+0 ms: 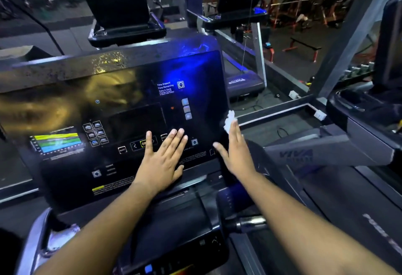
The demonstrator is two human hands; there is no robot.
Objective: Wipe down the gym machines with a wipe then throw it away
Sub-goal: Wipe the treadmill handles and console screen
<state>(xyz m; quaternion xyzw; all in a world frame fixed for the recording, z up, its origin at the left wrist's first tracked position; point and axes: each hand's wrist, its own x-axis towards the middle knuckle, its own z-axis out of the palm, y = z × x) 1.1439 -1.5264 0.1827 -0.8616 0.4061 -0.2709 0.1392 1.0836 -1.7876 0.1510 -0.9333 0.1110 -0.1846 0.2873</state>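
Under my flat left hand (162,157) the treadmill console (121,109) looks like glossy black plastic, smooth and mirror-like, with smears near its top edge. Past my right hand's (236,150) fingertips the wipe (229,121) looks soft, white and crumpled. Below that wrist, a shiny metal handlebar (250,223).

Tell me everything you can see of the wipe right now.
The wipe is a small white crumpled wad, thin and papery or cloth-like. It sits at the right edge of the treadmill console, under the straight fingertips of the right hand, which presses it there. Only its upper part shows past the fingers. The left hand is not touching it.
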